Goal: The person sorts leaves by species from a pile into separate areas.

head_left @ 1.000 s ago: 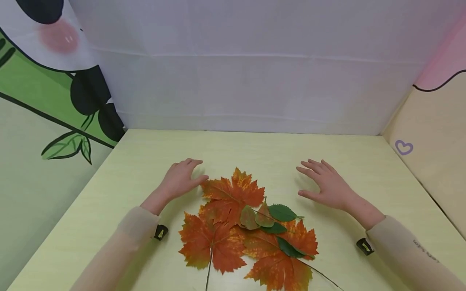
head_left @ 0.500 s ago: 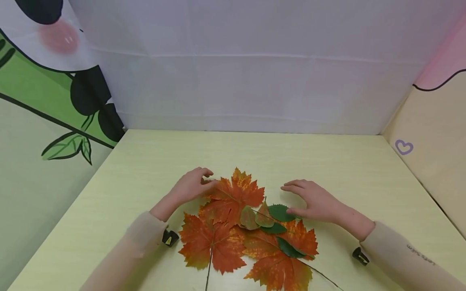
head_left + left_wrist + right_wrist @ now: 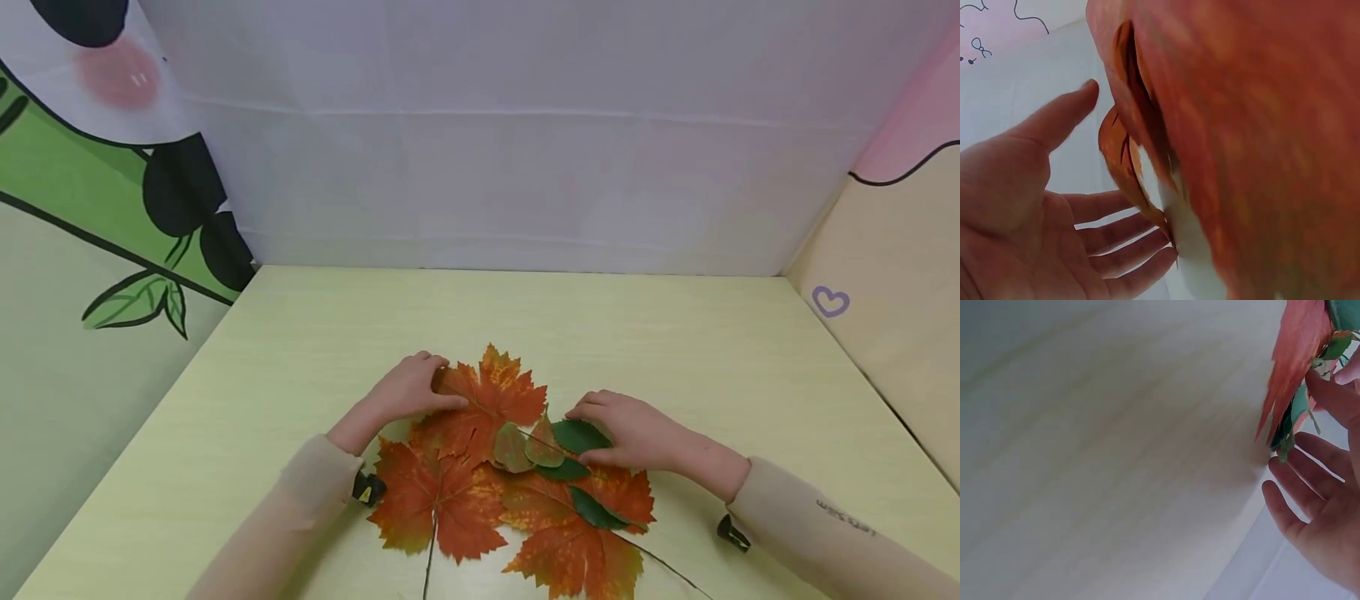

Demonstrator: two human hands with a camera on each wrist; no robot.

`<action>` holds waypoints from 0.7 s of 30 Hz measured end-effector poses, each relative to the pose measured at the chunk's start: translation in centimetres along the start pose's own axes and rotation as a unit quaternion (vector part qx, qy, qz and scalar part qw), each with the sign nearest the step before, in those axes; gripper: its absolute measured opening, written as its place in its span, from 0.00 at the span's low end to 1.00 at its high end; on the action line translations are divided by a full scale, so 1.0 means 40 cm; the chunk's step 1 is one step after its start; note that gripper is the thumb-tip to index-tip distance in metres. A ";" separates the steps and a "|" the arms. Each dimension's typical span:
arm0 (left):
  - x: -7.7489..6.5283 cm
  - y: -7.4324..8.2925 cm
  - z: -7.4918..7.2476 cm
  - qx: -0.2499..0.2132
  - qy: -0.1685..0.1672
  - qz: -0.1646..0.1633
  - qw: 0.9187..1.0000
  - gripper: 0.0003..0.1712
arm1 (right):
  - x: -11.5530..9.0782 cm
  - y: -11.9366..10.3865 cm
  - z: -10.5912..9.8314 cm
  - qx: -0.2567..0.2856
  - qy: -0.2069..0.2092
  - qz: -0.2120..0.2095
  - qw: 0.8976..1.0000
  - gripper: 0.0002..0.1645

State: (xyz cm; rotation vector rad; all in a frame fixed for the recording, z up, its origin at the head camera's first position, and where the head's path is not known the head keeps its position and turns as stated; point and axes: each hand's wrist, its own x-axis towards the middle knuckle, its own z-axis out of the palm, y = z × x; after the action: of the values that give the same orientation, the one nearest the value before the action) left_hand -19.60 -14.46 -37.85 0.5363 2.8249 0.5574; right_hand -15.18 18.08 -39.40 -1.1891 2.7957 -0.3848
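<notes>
Orange-red maple leaves overlap on the table: a far one (image 3: 506,396), a left one (image 3: 442,500) and a right one (image 3: 585,558). At the far leaf's left edge is my left hand (image 3: 408,387), its thumb lying over the leaf. The left wrist view shows that thumb apart from the outstretched fingers (image 3: 1113,240), whose tips meet a leaf's edge. My right hand (image 3: 641,429) reaches round a green leaf (image 3: 577,435) with loosely bent fingers. Its thumb (image 3: 1329,394) touches the leaf cluster in the right wrist view. Two small yellow-green leaves (image 3: 513,450) lie between the hands.
A second green leaf (image 3: 566,469) and a third, darker one (image 3: 592,510) lie on the pile. Thin stems (image 3: 430,558) point toward the near edge. The pale wooden table (image 3: 300,333) ends at a white cloth backdrop (image 3: 480,192), with painted walls on both sides.
Both hands have moved inward and nearer the body, down to the leaves. The left thumb now overlaps the far maple leaf; the right fingers have come around the green leaf. The leaves barely differ.
</notes>
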 end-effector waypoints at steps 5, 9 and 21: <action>0.008 0.003 0.010 -0.002 0.005 0.001 1.000 0.41 | 0.006 -0.008 -0.001 0.002 -0.004 0.003 1.000 0.26; 0.018 0.002 0.014 -0.046 0.000 -0.006 0.999 0.41 | 0.010 -0.011 -0.001 0.005 -0.004 0.010 1.000 0.25; 0.043 -0.028 0.026 -0.190 0.008 -0.036 0.981 0.36 | 0.010 -0.014 -0.003 0.004 -0.010 0.021 1.000 0.24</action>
State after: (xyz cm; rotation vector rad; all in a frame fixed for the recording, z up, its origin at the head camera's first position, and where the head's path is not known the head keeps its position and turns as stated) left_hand -21.23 -14.42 -39.46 0.3553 2.6381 1.0577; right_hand -15.08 17.45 -39.11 -1.1251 2.7945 -0.3796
